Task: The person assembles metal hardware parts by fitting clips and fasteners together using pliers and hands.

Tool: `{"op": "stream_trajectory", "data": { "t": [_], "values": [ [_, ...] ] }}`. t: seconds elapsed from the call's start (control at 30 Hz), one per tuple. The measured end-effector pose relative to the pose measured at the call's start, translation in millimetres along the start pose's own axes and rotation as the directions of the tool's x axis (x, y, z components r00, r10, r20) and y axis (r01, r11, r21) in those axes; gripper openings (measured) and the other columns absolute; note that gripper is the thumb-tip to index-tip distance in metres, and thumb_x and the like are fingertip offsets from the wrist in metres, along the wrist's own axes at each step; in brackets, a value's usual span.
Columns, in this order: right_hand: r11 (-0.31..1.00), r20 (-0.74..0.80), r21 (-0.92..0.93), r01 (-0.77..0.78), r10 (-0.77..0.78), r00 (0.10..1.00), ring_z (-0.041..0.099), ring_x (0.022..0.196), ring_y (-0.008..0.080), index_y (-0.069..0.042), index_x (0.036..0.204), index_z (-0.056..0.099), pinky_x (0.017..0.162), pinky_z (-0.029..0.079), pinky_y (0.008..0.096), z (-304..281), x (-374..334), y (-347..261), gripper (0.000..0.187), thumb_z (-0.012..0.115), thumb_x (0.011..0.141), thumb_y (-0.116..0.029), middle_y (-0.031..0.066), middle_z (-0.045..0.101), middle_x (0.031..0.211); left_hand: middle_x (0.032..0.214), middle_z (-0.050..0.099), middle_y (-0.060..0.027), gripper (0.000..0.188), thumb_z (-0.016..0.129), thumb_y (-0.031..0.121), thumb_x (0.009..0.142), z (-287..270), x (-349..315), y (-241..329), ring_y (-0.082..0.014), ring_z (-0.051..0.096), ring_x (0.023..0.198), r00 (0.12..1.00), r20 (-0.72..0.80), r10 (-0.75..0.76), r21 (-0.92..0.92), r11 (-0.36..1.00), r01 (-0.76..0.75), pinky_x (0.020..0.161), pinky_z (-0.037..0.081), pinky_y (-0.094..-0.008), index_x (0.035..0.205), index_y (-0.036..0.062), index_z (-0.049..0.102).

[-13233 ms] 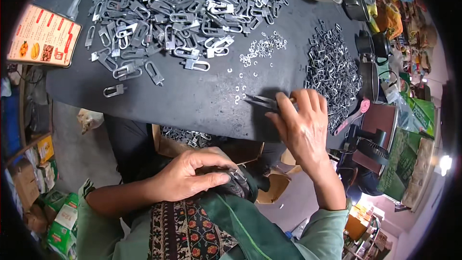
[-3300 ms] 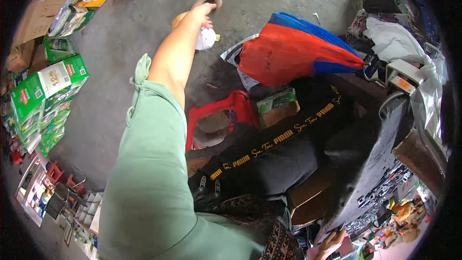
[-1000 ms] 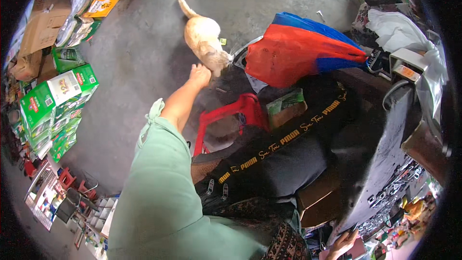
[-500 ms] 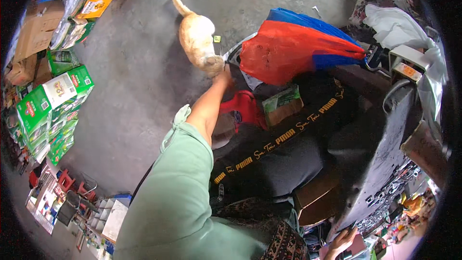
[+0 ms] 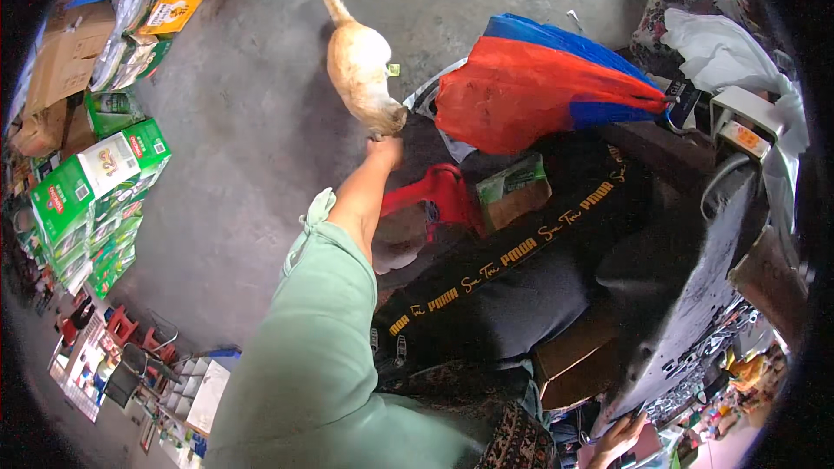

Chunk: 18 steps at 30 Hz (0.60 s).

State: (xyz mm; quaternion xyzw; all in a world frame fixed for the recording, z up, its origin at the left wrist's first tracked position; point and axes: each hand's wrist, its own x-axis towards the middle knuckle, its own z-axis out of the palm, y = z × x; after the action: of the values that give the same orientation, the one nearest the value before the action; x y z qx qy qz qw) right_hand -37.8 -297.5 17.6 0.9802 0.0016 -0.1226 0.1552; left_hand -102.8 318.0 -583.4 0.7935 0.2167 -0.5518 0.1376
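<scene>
One orange-and-white cat (image 5: 358, 65), left hand (image 5: 384, 153) at its head, right hand (image 5: 620, 436) at one desk (image 5: 682, 304), opening and hold of both unclear

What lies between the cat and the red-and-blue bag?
In the head view: a small yellow-green scrap near the cat, then pale plastic by the bag.

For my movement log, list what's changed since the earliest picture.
The view has swung from workbench to floor. The left hand has reached out leftward to the head of the tan cat; the dark thing it held no longer shows. The right hand has moved from above the workbench to its edge; its grip is unclear. The red-and-blue plastic bag stayed put this last second.
</scene>
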Motion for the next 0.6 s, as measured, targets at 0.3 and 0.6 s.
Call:
{"op": "stream_trajectory", "data": {
  "t": [0.3,0.6],
  "values": [
    [1.0,-0.006,-0.006,0.031,-0.031,1.0,0.053,0.113,0.051,0.016,0.129,0.046,0.101,0.04,0.0492,-1,-4,11,0.048,0.046,0.097,-0.02,0.0364,0.053,0.125,0.141,0.049,-0.0145,0.037,0.061,0.023,0.089,-51,-55,-32,-0.0329,0.046,0.128,0.969,-0.245,-0.026,0.17,0.983,0.069,0.1,0.04,-0.0521,0.123,0.0088,0.062],
    [0.996,-0.178,0.005,0.09,-0.087,0.98,0.058,0.104,0.0492,0.01,0.129,0.049,0.091,0.046,0.0493,11,-14,7,0.043,0.049,0.093,-0.014,0.0346,0.057,0.118,0.101,0.071,-0.0113,0.021,0.058,0.015,0.083,-90,-96,-7,-0.0294,0.069,0.096,0.901,-0.408,0.144,0.107,0.988,-0.11,0.082,0.053,-0.0456,0.094,0.0068,0.074]
  ]
}}
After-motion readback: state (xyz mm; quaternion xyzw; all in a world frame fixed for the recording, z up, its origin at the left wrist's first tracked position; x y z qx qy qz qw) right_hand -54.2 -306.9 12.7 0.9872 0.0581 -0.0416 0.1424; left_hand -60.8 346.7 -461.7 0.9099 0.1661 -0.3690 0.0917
